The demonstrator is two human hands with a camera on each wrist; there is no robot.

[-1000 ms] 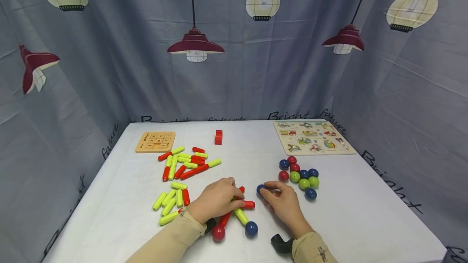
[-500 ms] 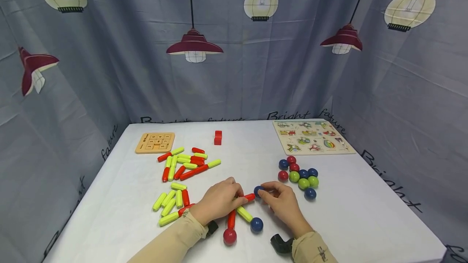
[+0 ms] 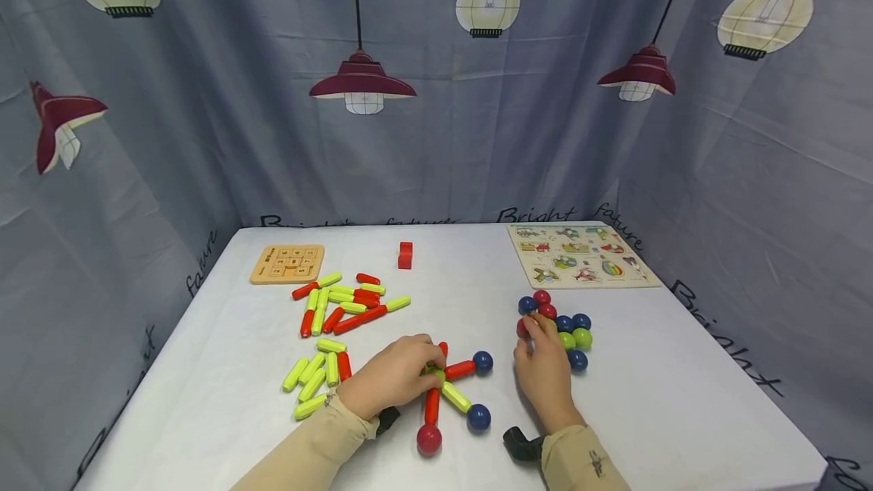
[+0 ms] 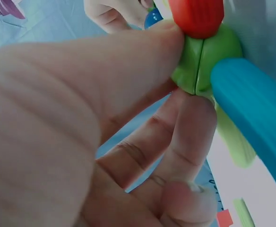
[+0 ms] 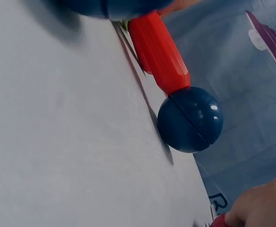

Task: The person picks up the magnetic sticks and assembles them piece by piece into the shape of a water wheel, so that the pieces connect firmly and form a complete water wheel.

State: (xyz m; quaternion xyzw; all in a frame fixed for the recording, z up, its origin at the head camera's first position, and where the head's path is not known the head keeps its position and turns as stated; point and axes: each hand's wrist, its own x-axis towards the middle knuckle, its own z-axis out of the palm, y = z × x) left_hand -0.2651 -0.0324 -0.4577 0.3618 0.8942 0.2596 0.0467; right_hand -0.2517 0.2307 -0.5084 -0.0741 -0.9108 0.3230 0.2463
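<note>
My left hand pinches a green connector ball between thumb and fingers. Red and yellow-green magnetic rods radiate from it, and a blue rod shows in the left wrist view. One red rod ends in a blue ball. Another blue ball tips the yellow-green rod, and a red ball caps the rod pointing toward me. Over the loose balls, my right hand has its fingertips curled round a red ball, mostly covered by the fingers.
Left of the build lie several loose yellow-green rods and red rods. Several balls cluster on the right, among them a green one. Farther back are a wooden number board, red blocks and a picture puzzle board.
A blue ball that my right hand held is now on the red rod's end. The right hand has moved right and away to the loose balls; the left still grips the connector ball.
</note>
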